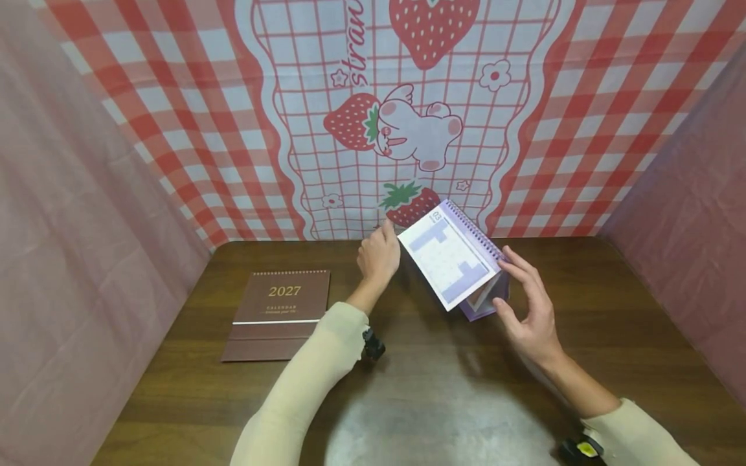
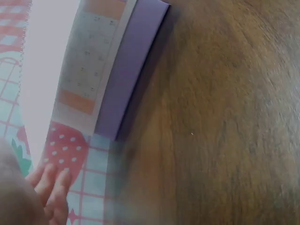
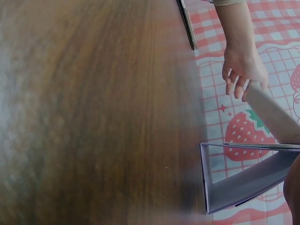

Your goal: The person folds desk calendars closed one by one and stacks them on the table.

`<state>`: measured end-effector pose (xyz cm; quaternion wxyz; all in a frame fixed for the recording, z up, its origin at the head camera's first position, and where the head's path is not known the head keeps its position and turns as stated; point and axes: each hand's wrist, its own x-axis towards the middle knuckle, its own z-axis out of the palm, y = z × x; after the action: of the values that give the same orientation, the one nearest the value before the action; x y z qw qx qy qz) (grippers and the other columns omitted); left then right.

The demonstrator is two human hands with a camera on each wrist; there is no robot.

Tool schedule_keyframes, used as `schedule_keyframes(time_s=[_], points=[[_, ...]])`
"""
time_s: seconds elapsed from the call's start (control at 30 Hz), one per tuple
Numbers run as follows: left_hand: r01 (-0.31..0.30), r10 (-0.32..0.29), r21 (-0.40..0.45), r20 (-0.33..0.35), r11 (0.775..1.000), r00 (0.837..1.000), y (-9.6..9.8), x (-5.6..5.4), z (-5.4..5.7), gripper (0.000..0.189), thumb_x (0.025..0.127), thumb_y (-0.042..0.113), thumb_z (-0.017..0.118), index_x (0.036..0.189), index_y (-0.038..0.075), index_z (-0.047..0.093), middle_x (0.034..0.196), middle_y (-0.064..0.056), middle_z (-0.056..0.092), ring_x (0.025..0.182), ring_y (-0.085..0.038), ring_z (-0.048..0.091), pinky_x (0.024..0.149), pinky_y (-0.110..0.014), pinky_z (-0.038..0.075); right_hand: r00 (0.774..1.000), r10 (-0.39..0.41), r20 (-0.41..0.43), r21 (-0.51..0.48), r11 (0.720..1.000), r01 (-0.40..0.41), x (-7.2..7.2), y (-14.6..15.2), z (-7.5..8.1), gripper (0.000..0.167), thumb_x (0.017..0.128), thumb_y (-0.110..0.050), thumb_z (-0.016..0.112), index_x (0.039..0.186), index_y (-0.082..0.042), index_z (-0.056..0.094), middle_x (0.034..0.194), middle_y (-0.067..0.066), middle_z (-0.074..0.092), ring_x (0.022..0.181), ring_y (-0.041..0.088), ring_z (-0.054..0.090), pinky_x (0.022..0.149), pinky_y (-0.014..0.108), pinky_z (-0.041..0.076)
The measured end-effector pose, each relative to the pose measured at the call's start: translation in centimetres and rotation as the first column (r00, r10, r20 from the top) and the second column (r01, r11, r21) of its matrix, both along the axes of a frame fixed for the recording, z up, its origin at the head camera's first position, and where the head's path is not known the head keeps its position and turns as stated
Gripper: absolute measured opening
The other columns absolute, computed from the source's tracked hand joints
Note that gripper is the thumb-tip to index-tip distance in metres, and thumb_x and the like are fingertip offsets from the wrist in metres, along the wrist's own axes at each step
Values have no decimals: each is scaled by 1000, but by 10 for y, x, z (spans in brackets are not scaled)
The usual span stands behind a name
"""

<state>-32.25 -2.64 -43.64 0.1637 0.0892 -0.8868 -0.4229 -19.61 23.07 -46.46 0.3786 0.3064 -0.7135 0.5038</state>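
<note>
A purple spiral-bound desk calendar [image 1: 469, 310] stands tented near the back of the table. Its lifted page [image 1: 445, 259], marked 03, slants out toward the left. My left hand [image 1: 380, 252] pinches the far left corner of that page, as the right wrist view also shows on the page [image 3: 272, 112]. Beneath it, another page with orange blocks [image 2: 86, 61] shows in the left wrist view. At the calendar's right end, my right hand [image 1: 533, 317] holds it, fingertips at the end of the spiral and thumb lower by the purple stand.
A brown 2027 desk calendar [image 1: 282, 304] lies flat on the left of the wooden table [image 1: 443, 414], partly behind the left sleeve. A red-and-white strawberry cloth [image 1: 361, 175] hangs along the back edge. Pink curtains [image 1: 87, 259] close off both sides.
</note>
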Motion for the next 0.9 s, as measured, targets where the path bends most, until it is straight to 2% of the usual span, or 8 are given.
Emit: schedule_keyframes(time_s=[0.17,0.27,0.37,0.5,0.63,0.73,0.8,0.9], points=[[75,-72,-37,76,997,995,1,1,-3,68,121,51,29,101,16,83,110,-12,88,113,-42,82,96,-59,66,1000,-6,22,-8,1000,7,2,-2,0,68,77,22,68,144,20,61,168,28,57,163,20,52,136,26,39],[156,-154,-43,55,987,987,2,2,-5,67,121,53,28,108,17,83,101,-5,88,108,-37,83,95,-56,65,999,-13,39,-15,1000,14,4,-3,1,68,78,22,68,145,20,60,169,21,57,163,20,52,136,26,39],[263,-264,-82,0,961,964,3,1,-5,62,121,51,29,116,15,79,103,-2,87,108,-34,82,95,-53,65,998,-18,57,-31,999,19,6,-2,1,67,81,25,67,147,20,58,170,16,58,162,18,52,132,24,43],[407,-425,-189,-62,894,903,6,3,-2,51,120,47,34,136,18,74,127,-5,82,119,-32,78,99,-52,65,995,-52,91,-52,997,56,11,3,-1,68,83,28,65,150,19,57,168,8,60,159,13,55,127,22,48],[538,-577,-285,-67,793,814,10,7,3,53,120,47,37,161,23,60,161,-6,65,143,-32,69,108,-55,64,981,-112,161,-65,990,124,17,5,-2,70,89,26,65,157,12,57,164,-1,64,153,6,57,125,17,47],[596,-654,-351,-64,722,754,14,9,7,56,119,47,40,170,26,49,179,-8,47,159,-34,55,114,-60,62,969,-147,198,-87,982,167,18,6,-3,67,93,25,63,158,10,57,158,-7,66,147,1,60,122,13,47],[614,-686,-391,-65,686,725,19,10,10,57,120,46,41,173,27,44,185,-10,37,166,-36,48,117,-62,60,965,-159,208,-115,976,186,18,5,-4,63,95,25,62,157,11,58,153,-11,66,142,1,63,119,12,50],[628,-715,-432,-61,648,696,25,10,13,59,119,45,44,176,29,39,189,-10,28,172,-36,39,122,-63,57,955,-182,232,-148,964,220,18,5,-5,58,97,25,61,153,11,61,143,-12,67,132,0,68,111,9,54]])
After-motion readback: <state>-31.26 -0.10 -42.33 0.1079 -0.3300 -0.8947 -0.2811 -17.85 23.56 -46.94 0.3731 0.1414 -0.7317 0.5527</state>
